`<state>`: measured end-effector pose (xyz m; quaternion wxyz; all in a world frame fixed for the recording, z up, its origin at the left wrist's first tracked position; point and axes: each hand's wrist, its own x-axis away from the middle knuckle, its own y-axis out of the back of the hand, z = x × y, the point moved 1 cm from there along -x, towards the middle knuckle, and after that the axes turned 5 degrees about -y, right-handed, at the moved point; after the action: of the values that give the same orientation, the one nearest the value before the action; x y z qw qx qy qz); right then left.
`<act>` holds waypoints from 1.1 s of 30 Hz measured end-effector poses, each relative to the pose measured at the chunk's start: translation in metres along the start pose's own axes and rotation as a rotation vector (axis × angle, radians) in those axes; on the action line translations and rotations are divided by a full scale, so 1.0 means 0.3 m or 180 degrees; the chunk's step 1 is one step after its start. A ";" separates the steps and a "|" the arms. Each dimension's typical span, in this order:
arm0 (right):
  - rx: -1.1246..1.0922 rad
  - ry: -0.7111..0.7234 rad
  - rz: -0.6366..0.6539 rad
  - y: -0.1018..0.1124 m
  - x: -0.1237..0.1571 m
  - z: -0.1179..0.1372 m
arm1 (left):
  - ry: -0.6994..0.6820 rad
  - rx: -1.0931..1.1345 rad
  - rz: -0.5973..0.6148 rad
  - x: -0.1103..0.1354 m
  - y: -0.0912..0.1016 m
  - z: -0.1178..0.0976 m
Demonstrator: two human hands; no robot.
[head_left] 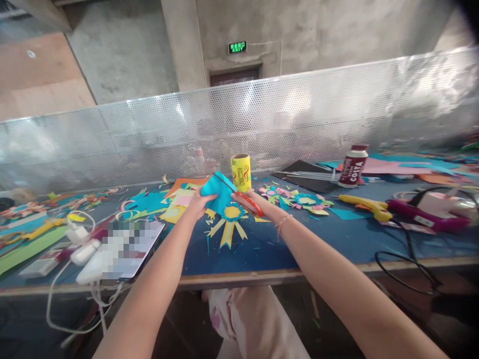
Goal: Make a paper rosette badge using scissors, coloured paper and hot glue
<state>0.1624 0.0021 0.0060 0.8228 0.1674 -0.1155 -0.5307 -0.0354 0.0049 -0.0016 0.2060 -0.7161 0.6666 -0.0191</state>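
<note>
The blue paper (217,193) seems held above the table (265,255), just left of the yellow roll (240,173). The left hand (197,205) pinches its left side, with the thumb on top. The right hand (263,200), on the near side of the roll, grasps the scissors (253,203) by the red handle; how the fingers sit in the loops, I cannot tell. A blade lies against the upper part of the paper. If the paper bends under the blade, the cut may run crooked, because only one side is supported. The left fingers could also come too near the blade's path.

Nearer than the roll lies a paper flower (232,213); a lowered wrist could crush its ribbons. Left of the roll, loose scraps (179,203) might hide a useful piece. Well right of the roll, the glue gun (368,203) could burn a careless arm, if it is hot.
</note>
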 end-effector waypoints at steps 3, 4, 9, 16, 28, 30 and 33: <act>0.0075 0.0070 -0.0058 0.009 -0.018 -0.011 | 0.0051 0.0029 0.0069 0.002 0.001 -0.002; -0.0005 0.0085 -0.0021 0.011 -0.023 -0.017 | 0.0053 0.0029 0.0101 0.003 0.002 -0.002; -0.0560 0.0013 0.0602 0.012 -0.017 -0.030 | 0.0068 0.0036 0.0259 0.007 0.004 0.002; -0.0460 -0.0060 0.0434 0.001 0.001 -0.012 | 0.0232 -0.0064 0.0624 0.016 0.001 0.005; -0.0025 0.0001 -0.0043 0.016 0.005 0.008 | 0.0349 -0.0023 0.0671 0.011 0.011 0.008; -0.0114 0.0020 0.0105 0.017 -0.013 -0.009 | 0.0378 -0.0010 0.0696 0.013 0.009 0.006; -0.0368 -0.0027 0.0395 0.013 -0.030 -0.030 | 0.0404 -0.0037 0.0675 0.017 0.003 0.005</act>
<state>0.1654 0.0131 -0.0007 0.8618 0.1100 -0.0983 -0.4852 -0.0353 0.0003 -0.0045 0.1602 -0.6402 0.7503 -0.0387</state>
